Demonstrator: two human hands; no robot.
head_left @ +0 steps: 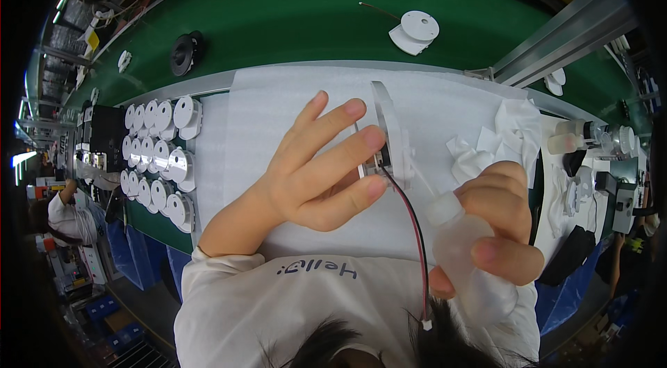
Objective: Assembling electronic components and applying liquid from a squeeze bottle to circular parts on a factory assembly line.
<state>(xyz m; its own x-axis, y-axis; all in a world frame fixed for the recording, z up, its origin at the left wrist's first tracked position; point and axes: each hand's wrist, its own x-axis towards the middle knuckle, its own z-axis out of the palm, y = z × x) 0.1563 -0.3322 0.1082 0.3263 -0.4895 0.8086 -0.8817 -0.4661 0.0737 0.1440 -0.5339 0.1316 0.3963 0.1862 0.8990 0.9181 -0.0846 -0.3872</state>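
My left hand [319, 166] grips a white round plastic part [392, 135], tilted on edge above the white work sheet. From the part hangs a red and black cable [417, 229], ending in a small white connector near my chest. My right hand [500, 222] is wrapped round a translucent squeeze bottle [462, 250] with a white cap. Its thin nozzle points up and left, close to the part's right side; I cannot tell whether the tip touches. My left thumb and the part's near face are partly hidden.
Several white round parts [163, 153] stand in rows at the left. Crumpled white cloths [514, 128] lie at the right, near small bottles [566, 142]. On the green conveyor belt [292, 14] are a white part [417, 31] and a black ring-shaped part [186, 53]. A metal post [563, 35] rises at right.
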